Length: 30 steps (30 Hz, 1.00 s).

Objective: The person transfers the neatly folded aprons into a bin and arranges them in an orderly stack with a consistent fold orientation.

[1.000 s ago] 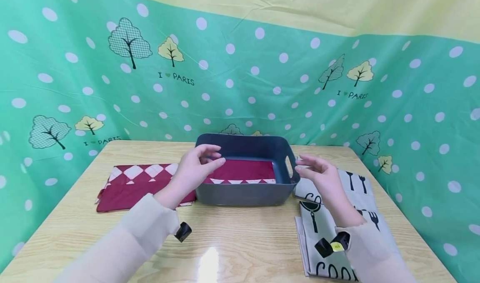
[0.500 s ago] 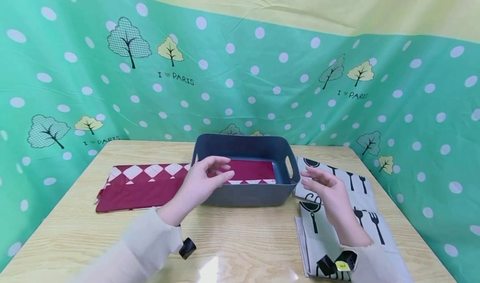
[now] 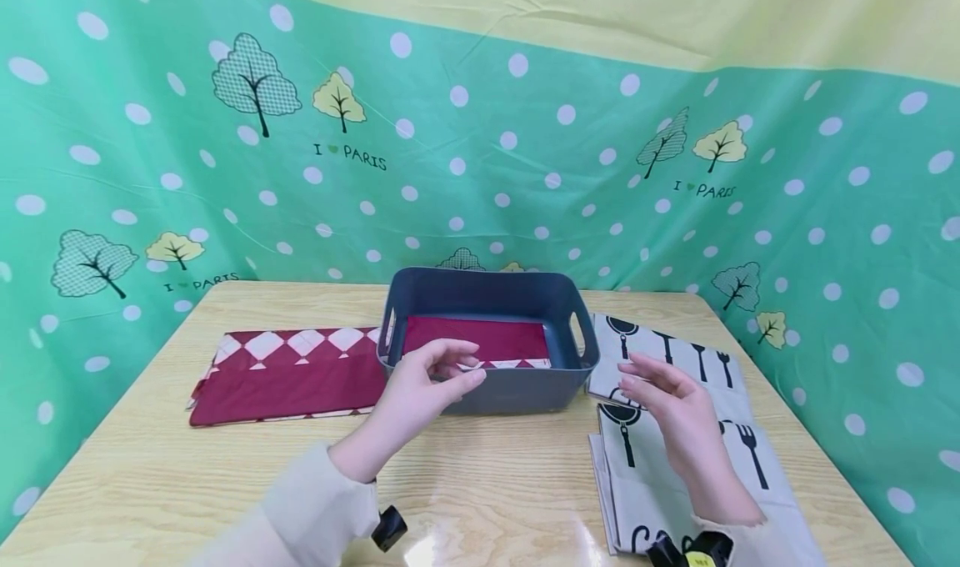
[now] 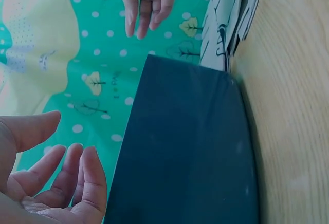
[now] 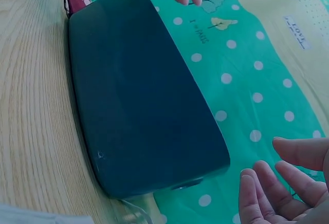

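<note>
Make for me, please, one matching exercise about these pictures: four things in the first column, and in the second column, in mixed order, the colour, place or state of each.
Things:
1. Basket
2. White cloths
3. Curtain
4. Left hand

Descriptions:
A. Green and yellow, with pale dots
B. Raised, holding nothing
C. Dark blue-grey, with a red cloth inside
D. Printed with black forks, lying on the table

Right pairs: 1-C, 2-D, 3-A, 4-B
</note>
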Each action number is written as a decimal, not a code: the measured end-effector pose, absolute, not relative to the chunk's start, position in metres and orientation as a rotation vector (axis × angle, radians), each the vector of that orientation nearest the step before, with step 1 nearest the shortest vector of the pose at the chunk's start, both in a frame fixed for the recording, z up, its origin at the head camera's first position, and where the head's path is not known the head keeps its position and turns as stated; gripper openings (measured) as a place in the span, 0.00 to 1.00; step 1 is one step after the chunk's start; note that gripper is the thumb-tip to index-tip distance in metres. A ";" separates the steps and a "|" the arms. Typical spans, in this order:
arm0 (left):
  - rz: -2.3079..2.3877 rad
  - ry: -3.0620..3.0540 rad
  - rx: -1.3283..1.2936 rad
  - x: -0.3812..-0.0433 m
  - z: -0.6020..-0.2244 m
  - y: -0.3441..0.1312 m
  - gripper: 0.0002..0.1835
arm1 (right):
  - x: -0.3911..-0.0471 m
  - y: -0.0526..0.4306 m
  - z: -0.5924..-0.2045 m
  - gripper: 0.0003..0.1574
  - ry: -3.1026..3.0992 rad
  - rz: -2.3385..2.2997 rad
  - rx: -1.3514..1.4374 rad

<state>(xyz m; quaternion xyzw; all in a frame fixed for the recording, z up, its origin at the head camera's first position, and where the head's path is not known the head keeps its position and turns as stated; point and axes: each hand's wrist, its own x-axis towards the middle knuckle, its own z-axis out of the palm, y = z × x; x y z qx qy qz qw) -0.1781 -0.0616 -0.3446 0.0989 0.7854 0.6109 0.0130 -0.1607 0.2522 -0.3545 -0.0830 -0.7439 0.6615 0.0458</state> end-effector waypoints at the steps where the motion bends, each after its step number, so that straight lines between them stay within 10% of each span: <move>1: 1.913 2.439 0.300 -0.177 -0.345 -0.060 0.18 | -0.159 0.254 -0.355 0.29 -2.252 2.032 -0.258; 30: 2.010 2.166 0.379 -0.156 -0.378 -0.030 0.22 | -0.127 0.301 -0.386 0.17 -2.018 2.240 -0.536</move>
